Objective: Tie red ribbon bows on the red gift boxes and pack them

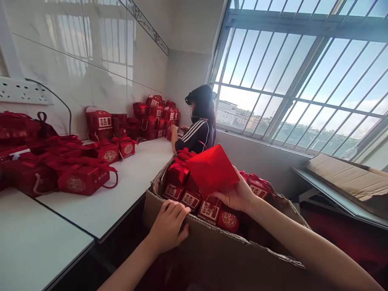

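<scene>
A brown cardboard carton (pixel 212 246) stands in front of me, filled with several small red gift boxes (pixel 209 210) with gold emblems. My left hand (pixel 168 226) is closed over the carton's near rim, fingers curled on the flap. My right hand (pixel 236 196) is above the carton and grips one red gift box (pixel 210 167), held tilted over the others. Its ribbon handle is hidden behind it.
A white counter (pixel 121 194) runs along the tiled wall at left, with several red gift boxes (pixel 81 178) lying on it and more stacked at the far end (pixel 154 115). Another person in a dark striped jacket (pixel 197 135) works there. Barred window and flat cardboard (pixel 348 176) at right.
</scene>
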Demonstrator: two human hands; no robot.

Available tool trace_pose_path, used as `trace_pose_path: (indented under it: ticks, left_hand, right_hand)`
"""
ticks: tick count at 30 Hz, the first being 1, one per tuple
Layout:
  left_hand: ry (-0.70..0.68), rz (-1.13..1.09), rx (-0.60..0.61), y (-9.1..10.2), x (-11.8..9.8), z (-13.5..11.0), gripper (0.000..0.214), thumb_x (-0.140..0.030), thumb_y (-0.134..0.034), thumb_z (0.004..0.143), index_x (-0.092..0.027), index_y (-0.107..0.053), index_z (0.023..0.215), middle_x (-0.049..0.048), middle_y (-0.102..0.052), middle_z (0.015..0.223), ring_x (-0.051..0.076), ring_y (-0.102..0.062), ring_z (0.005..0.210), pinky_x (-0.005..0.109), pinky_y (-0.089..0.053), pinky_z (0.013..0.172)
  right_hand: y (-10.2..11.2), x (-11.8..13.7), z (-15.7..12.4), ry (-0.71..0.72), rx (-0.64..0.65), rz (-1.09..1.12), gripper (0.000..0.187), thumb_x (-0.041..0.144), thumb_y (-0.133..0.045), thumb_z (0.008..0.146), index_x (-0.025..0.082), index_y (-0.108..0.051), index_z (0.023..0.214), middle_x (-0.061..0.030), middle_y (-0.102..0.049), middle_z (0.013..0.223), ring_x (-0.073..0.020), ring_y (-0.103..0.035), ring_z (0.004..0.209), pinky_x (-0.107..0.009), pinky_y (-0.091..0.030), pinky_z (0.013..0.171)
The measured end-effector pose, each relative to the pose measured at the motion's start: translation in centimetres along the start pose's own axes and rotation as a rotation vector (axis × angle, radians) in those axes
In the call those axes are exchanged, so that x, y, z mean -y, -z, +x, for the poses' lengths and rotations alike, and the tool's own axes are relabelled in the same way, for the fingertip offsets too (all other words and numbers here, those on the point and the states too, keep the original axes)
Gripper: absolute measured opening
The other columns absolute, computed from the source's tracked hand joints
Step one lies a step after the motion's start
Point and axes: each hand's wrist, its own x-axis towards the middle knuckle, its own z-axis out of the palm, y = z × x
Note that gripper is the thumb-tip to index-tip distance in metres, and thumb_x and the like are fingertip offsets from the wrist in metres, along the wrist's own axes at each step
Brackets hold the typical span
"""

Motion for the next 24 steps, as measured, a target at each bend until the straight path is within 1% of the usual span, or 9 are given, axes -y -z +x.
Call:
trace_pose_path:
  ticks: [3, 5, 8, 10, 11, 13, 17, 20, 24]
  left_hand:
    - [-0.009, 0.005, 0.000, 0.1, 0.1, 0.1, 0.023, -0.017, -0.050, 0.074, -0.017, -0.056, 0.097, 0.0031, -0.062, 0.084, 0.020, -0.053, 0.082, 0.037, -0.036, 0.084]
    - [-0.015, 0.007, 0.002, 0.1, 0.0, 0.2, 0.022, -0.017, -0.050, 0.075, -0.018, -0.057, 0.096, 0.0031, -0.063, 0.083, 0.020, -0.053, 0.080, 0.037, -0.036, 0.083]
    - [-0.017, 0.009, 0.001, 0.1, 0.0, 0.3, 0.022, -0.018, -0.049, 0.075, -0.017, -0.057, 0.096, 0.0037, -0.063, 0.083, 0.021, -0.054, 0.080, 0.037, -0.035, 0.084]
    - [-0.010, 0.014, -0.004, 0.1, -0.1, 0.3, 0.022, -0.018, -0.049, 0.076, -0.017, -0.058, 0.096, 0.0042, -0.063, 0.083, 0.021, -0.054, 0.080, 0.038, -0.035, 0.084]
    - [-0.007, 0.016, -0.010, 0.1, -0.1, 0.3, 0.022, -0.018, -0.049, 0.076, -0.017, -0.059, 0.095, 0.0046, -0.064, 0.083, 0.021, -0.054, 0.080, 0.038, -0.035, 0.084]
    - [-0.002, 0.016, -0.023, 0.0, -0.1, 0.3, 0.022, -0.018, -0.048, 0.076, -0.017, -0.059, 0.095, 0.0051, -0.064, 0.083, 0.022, -0.055, 0.081, 0.038, -0.036, 0.083]
    - [0.001, 0.013, -0.009, 0.2, -0.1, 0.3, 0.022, -0.018, -0.049, 0.077, -0.017, -0.060, 0.095, 0.0056, -0.064, 0.084, 0.022, -0.055, 0.082, 0.039, -0.037, 0.085]
    - [0.001, 0.026, 0.018, 0.3, -0.1, 0.5, 0.023, -0.019, -0.049, 0.077, -0.016, -0.061, 0.096, 0.0060, -0.065, 0.085, 0.022, -0.056, 0.084, 0.040, -0.038, 0.086]
    - [-0.028, 0.042, 0.060, 1.0, -0.2, 0.5, 0.029, -0.019, -0.046, 0.081, -0.015, -0.058, 0.107, 0.0077, -0.066, 0.100, 0.023, -0.058, 0.096, 0.039, -0.037, 0.093]
  right_hand:
    - [1.0, 0.5, -1.2, 0.085, -0.058, -0.124, 0.035, 0.048, -0.047, 0.086, 0.024, -0.052, 0.110, -0.0033, -0.068, 0.098, -0.0197, -0.066, 0.089, -0.032, -0.060, 0.068]
    - [2.4, 1.5, -2.5, 0.246, -0.163, -0.338, 0.040, 0.052, -0.054, 0.079, 0.024, -0.054, 0.107, -0.0036, -0.068, 0.099, -0.0221, -0.065, 0.094, -0.035, -0.058, 0.076]
    - [6.0, 4.2, -5.0, 0.679, -0.411, -0.954, 0.057, 0.050, -0.069, 0.064, 0.026, -0.051, 0.113, -0.0036, -0.063, 0.111, -0.0273, -0.058, 0.107, -0.041, -0.048, 0.093]
    - [9.2, 6.1, -6.7, 0.835, -0.605, -1.423, 0.072, 0.043, -0.077, 0.053, 0.024, -0.048, 0.116, -0.0080, -0.057, 0.120, -0.0320, -0.052, 0.113, -0.048, -0.038, 0.102]
    - [10.9, 6.9, -7.5, 0.837, -0.666, -1.585, 0.073, 0.043, -0.076, 0.053, 0.022, -0.048, 0.116, -0.0112, -0.055, 0.121, -0.0338, -0.050, 0.115, -0.050, -0.034, 0.103]
    - [14.3, 7.7, -8.7, 0.783, -0.751, -1.719, 0.069, 0.046, -0.071, 0.056, 0.018, -0.047, 0.115, -0.0154, -0.056, 0.117, -0.0349, -0.053, 0.110, -0.053, -0.037, 0.099]
    - [19.4, 6.6, -8.9, 0.606, -0.774, -1.686, 0.060, 0.047, -0.066, 0.059, 0.021, -0.049, 0.110, -0.0125, -0.061, 0.106, -0.0327, -0.059, 0.099, -0.052, -0.042, 0.092]
    - [21.0, 4.9, -7.6, 0.544, -0.772, -1.669, 0.057, 0.045, -0.068, 0.058, 0.024, -0.052, 0.109, -0.0081, -0.066, 0.096, -0.0309, -0.063, 0.090, -0.049, -0.045, 0.088]
    - [20.5, 5.0, -7.0, 0.491, -0.759, -1.712, 0.057, 0.049, -0.070, 0.060, 0.026, -0.056, 0.110, -0.0081, -0.066, 0.098, -0.0321, -0.066, 0.087, -0.049, -0.049, 0.084]
